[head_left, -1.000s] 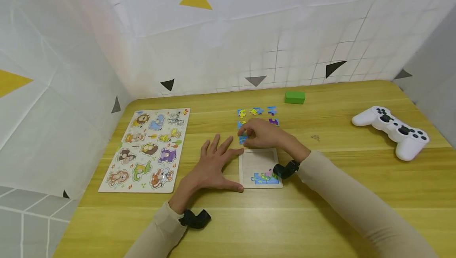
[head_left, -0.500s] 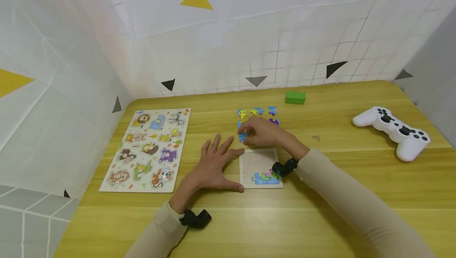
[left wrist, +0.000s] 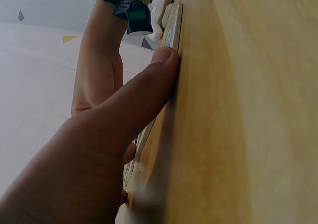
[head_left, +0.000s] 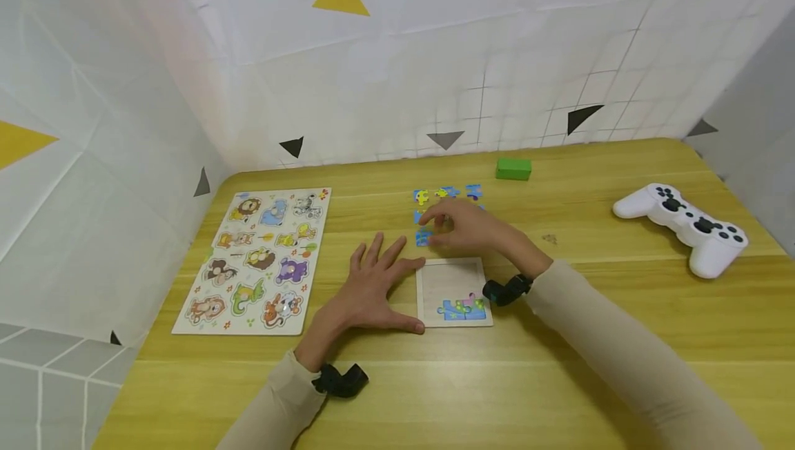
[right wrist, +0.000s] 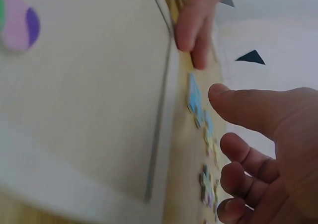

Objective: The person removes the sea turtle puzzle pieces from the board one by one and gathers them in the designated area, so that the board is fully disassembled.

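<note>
My left hand (head_left: pixel 373 291) lies spread on the table, its thumb and index fingertip at the left edge of a square wooden puzzle tray (head_left: pixel 447 277). Several joined jigsaw pieces (head_left: pixel 462 309) fill the tray's lower right part. My right hand (head_left: pixel 475 226) hovers just behind the tray, fingers loosely bent. Near its thumb lies a blue jigsaw piece (head_left: pixel 424 238) on the table. In the right wrist view, the thumb and fingers stand apart with nothing between them, and a blue piece (right wrist: pixel 194 97) lies beyond the tray edge. The right hand partly covers the other loose pieces (head_left: pixel 421 196).
A board of animal shapes (head_left: pixel 254 263) lies at the left. At the back stands a green block (head_left: pixel 513 169). A white game controller (head_left: pixel 682 226) rests at the right. A patterned white sheet (head_left: pixel 373 91) hangs behind the wooden table (head_left: pixel 559 381).
My right hand has drawn slightly to the right with its fingers loosening, so the blue piece shows more fully. That piece sits slightly farther back. The left hand has stayed put.
</note>
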Demonstrator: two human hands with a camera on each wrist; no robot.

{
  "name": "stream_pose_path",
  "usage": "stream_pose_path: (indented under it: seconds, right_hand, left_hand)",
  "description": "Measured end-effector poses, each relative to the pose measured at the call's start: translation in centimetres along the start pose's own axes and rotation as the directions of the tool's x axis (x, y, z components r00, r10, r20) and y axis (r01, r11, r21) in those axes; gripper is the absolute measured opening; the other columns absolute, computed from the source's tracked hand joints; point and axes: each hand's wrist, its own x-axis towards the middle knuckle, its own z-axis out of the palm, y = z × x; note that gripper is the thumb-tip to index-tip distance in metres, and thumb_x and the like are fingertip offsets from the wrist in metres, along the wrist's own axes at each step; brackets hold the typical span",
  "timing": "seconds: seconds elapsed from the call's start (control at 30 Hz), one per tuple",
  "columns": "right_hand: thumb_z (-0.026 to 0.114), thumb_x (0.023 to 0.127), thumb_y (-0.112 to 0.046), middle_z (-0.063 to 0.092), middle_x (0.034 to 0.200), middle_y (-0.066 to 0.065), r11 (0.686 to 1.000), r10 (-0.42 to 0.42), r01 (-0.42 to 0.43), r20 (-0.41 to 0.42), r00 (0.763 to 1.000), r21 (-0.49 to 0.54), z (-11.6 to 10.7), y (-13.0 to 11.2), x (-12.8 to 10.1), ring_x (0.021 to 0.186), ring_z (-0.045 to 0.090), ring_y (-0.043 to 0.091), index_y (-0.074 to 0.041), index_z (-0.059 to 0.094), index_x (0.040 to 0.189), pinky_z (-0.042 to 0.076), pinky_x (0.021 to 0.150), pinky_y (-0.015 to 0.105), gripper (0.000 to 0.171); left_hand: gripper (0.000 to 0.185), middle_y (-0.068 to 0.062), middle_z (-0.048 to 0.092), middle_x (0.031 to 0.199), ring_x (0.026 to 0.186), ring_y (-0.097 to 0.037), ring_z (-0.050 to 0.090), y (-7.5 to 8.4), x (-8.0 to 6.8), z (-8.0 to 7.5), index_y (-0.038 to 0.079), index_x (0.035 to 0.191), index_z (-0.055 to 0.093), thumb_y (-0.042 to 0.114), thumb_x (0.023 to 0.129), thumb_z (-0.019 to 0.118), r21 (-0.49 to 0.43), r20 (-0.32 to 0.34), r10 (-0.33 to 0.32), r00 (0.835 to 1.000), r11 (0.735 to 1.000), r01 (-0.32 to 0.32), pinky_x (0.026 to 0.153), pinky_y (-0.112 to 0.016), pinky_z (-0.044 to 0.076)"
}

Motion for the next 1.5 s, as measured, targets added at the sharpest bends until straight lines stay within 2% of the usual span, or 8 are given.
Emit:
stream_pose_path:
  seconds: [0.17,0.33,0.47,0.63,0.87,1.07,1.3,1.5]
  right_hand:
    - [0.07,0.087,-0.021,0.065,0.108,0.008,1.0,-0.021,0.022,-0.02,1.0,0.02,-1.0,0.7,-1.2,0.073,0.053,0.018,-0.014,0.068,0.118,0.046,0.067,0.031,0.032]
    - [0.073,0.086,-0.022,0.063,0.101,0.006,0.999,-0.043,0.043,0.008,0.999,0.011,-1.4,1.1,-2.5,0.066,0.049,0.015,-0.017,0.069,0.115,0.044,0.062,0.027,0.031]
    - [0.076,0.083,-0.024,0.064,0.099,0.002,0.998,-0.061,0.061,0.063,0.996,0.007,-1.1,1.0,-3.6,0.069,0.05,0.015,-0.019,0.07,0.113,0.044,0.062,0.025,0.031]
    - [0.076,0.083,-0.023,0.063,0.097,-0.001,0.996,-0.092,0.092,0.123,0.988,0.012,-0.5,0.5,-5.0,0.079,0.05,0.016,-0.022,0.071,0.112,0.042,0.069,0.026,0.029]
    - [0.076,0.082,-0.02,0.06,0.099,-0.001,0.996,-0.085,0.078,0.194,0.977,0.042,0.1,-0.6,-6.6,0.09,0.049,0.019,-0.028,0.071,0.112,0.042,0.075,0.031,0.031]
    - [0.075,0.083,-0.016,0.06,0.103,-0.005,0.99,-0.142,0.138,0.247,0.959,0.031,0.5,-1.4,-7.4,0.095,0.047,0.017,-0.032,0.07,0.114,0.039,0.08,0.03,0.035]
    - [0.07,0.083,-0.006,0.058,0.097,-0.005,0.98,-0.192,0.199,0.276,0.942,0.004,0.6,-2.2,-7.8,0.089,0.044,0.016,-0.035,0.07,0.113,0.032,0.075,0.028,0.042]
    - [0.069,0.084,-0.008,0.055,0.098,-0.003,0.987,-0.151,0.16,0.303,0.941,-0.006,0.7,-2.3,-7.8,0.09,0.042,0.016,-0.037,0.069,0.114,0.031,0.075,0.03,0.042]
  left_hand:
    - [0.101,-0.001,0.011,0.164,0.15,-0.04,-0.003,0.1,0.1,-0.1,0.047,0.148,0.028,0.09,0.061,0.055,0.002,-0.001,-0.003,1.0,1.0,0.003,0.115,-0.062,0.001]
    - [0.101,-0.001,0.011,0.164,0.15,-0.039,-0.004,0.1,0.1,-0.1,0.047,0.148,0.028,0.09,0.06,0.055,-0.004,0.001,-0.011,1.0,1.0,0.011,0.115,-0.061,0.001]
    - [0.102,0.0,0.011,0.164,0.151,-0.039,-0.003,0.1,0.1,-0.1,0.047,0.147,0.029,0.091,0.059,0.054,0.001,-0.001,-0.01,1.0,1.0,0.01,0.115,-0.061,0.001]
    - [0.102,0.0,0.01,0.164,0.151,-0.039,-0.003,0.1,0.1,0.0,0.048,0.148,0.028,0.092,0.059,0.053,0.004,-0.002,-0.008,1.0,1.0,0.008,0.116,-0.061,0.001]
    - [0.102,0.0,0.01,0.164,0.151,-0.038,-0.002,0.1,0.1,-0.1,0.048,0.148,0.027,0.092,0.06,0.052,0.007,-0.005,-0.007,1.0,1.0,0.007,0.116,-0.061,0.002]
    - [0.101,0.0,0.011,0.164,0.151,-0.038,-0.002,0.0,0.1,-0.1,0.048,0.147,0.028,0.092,0.06,0.053,0.004,-0.01,-0.004,1.0,1.0,0.004,0.116,-0.062,0.002]
    - [0.101,-0.001,0.011,0.164,0.151,-0.04,-0.001,0.1,0.1,-0.1,0.046,0.148,0.029,0.09,0.06,0.055,0.011,-0.015,0.0,1.0,1.0,0.001,0.115,-0.062,0.002]
    - [0.101,-0.001,0.011,0.164,0.151,-0.039,-0.001,0.1,0.0,-0.1,0.046,0.148,0.029,0.089,0.06,0.057,0.005,-0.015,0.001,1.0,1.0,0.0,0.115,-0.062,0.002]
